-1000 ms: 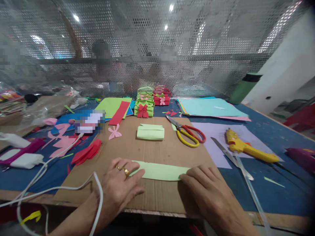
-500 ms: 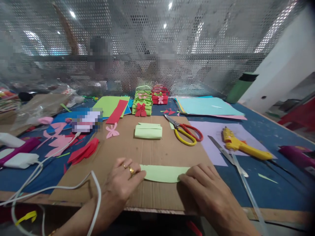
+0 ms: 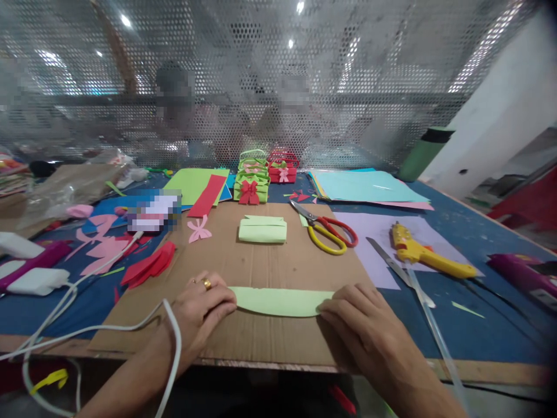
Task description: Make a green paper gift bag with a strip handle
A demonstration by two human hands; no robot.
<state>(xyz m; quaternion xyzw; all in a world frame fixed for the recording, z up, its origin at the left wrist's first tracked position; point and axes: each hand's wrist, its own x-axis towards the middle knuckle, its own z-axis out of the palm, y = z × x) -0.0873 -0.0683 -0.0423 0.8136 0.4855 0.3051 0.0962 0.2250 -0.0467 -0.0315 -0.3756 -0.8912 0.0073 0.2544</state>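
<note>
A pale green paper strip with a curved lower edge lies across the near part of the cardboard sheet. My left hand, with a gold ring, is closed on the strip's left end. At its right end, my right hand pinches the paper, fingers bent and pressed together. Beyond the strip sits a folded pale green paper pouch. Scissors with red and yellow handles lie to its right, blades part-way apart. A pink paper bow rests to its left.
Small green paper bags and a red one stand at the back. On the right lie a yellow glue gun, a knife blade and stacked coloured paper. A white cable loops over my left forearm.
My left hand has slid left along the strip to its end, so more of the paper shows between my hands. My right hand stays nearly where it was.
</note>
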